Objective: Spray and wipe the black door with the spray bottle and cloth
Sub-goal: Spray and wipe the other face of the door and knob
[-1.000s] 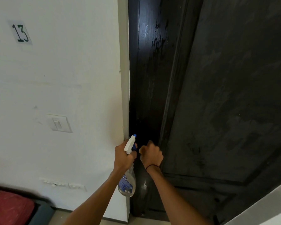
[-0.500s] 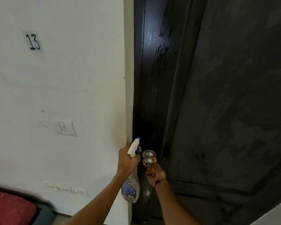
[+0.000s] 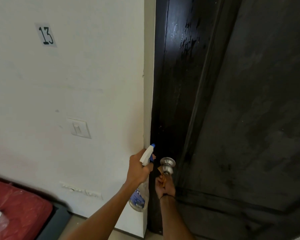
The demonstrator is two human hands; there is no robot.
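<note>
At the door's (image 3: 249, 118) left edge, left hand (image 3: 138, 168) fingers wrapped round spray bottle (image 3: 140, 193); right hand (image 3: 164, 187) pinches orange cloth (image 3: 163, 179) just under the knob (image 3: 167, 165). Upper edge looks wet and streaked; big panel likely still unwiped.

left hand (image 3: 137, 168) grips spray bottle (image 3: 140, 196) | right hand (image 3: 164, 187) holds cloth (image 3: 163, 179), seemingly, under knob (image 3: 167, 166)

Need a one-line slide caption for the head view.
Left hand holds spray bottle; right hand holds cloth under the doorknob.
</note>
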